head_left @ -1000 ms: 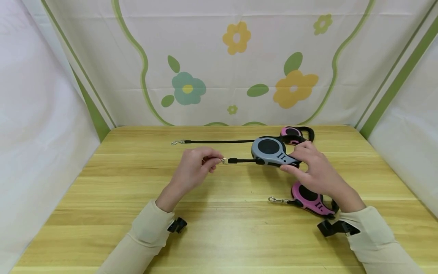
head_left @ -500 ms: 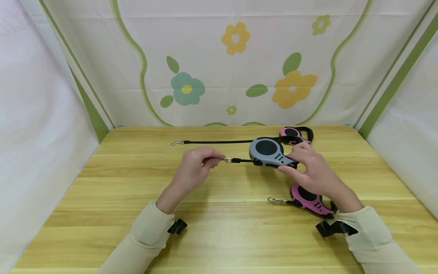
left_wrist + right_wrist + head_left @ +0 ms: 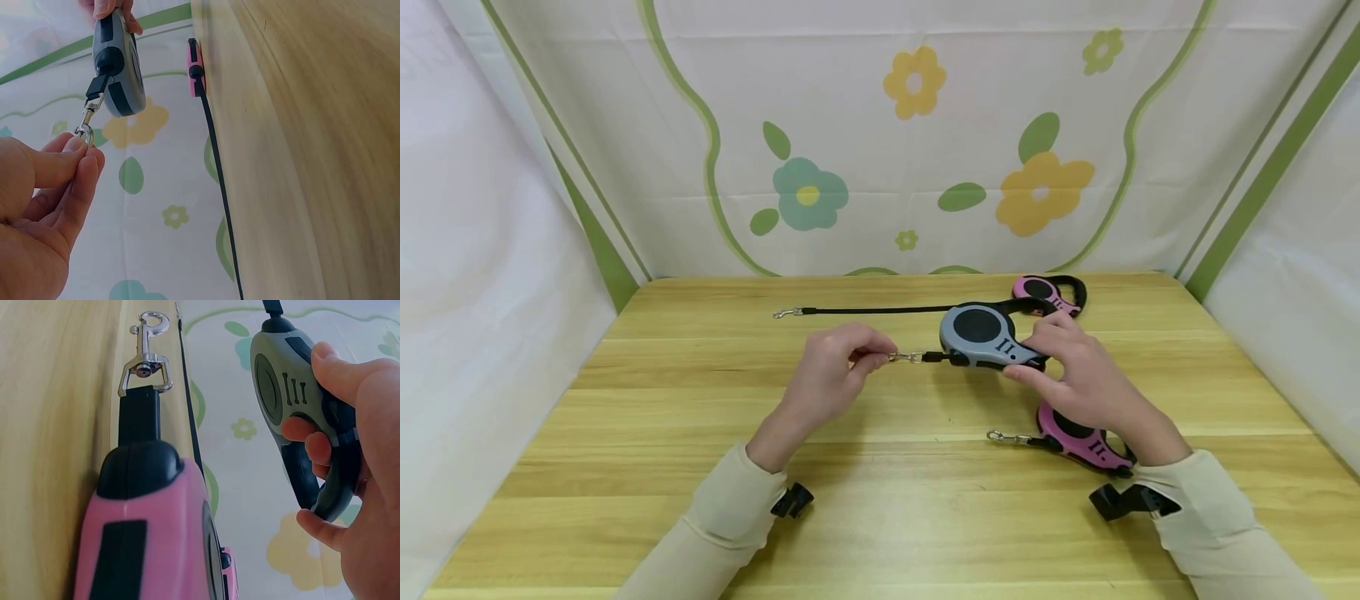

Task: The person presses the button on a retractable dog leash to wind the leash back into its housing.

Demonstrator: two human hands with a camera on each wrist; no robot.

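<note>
1. the right hand (image 3: pixel 1078 379) grips the handle of the grey leash (image 3: pixel 985 337), fingers curled round it, and holds it above the tabletop (image 3: pixel 880 500), near the middle
2. the left hand (image 3: pixel 831 375) pinches the metal clip (image 3: pixel 906 357) between thumb and fingertips; only a short bit of black strap shows between clip and housing
3. to do this well, keep the clip and the housing mouth on one straight line, so the strap runs true and does not rub the mouth's edge
4. i judge a slow, guided move is best; letting go of the clip would let it snap against the housing
5. hold the housing level and steady, with the right thumb near the lock button, which cannot be made out here
6. keep clear of the pink leash (image 3: pixel 1078 442) lying just under the right wrist, and of the far pink leash (image 3: pixel 1045 292), whose black cord (image 3: pixel 880 311) lies stretched out leftward on the tabletop behind the hands
</note>
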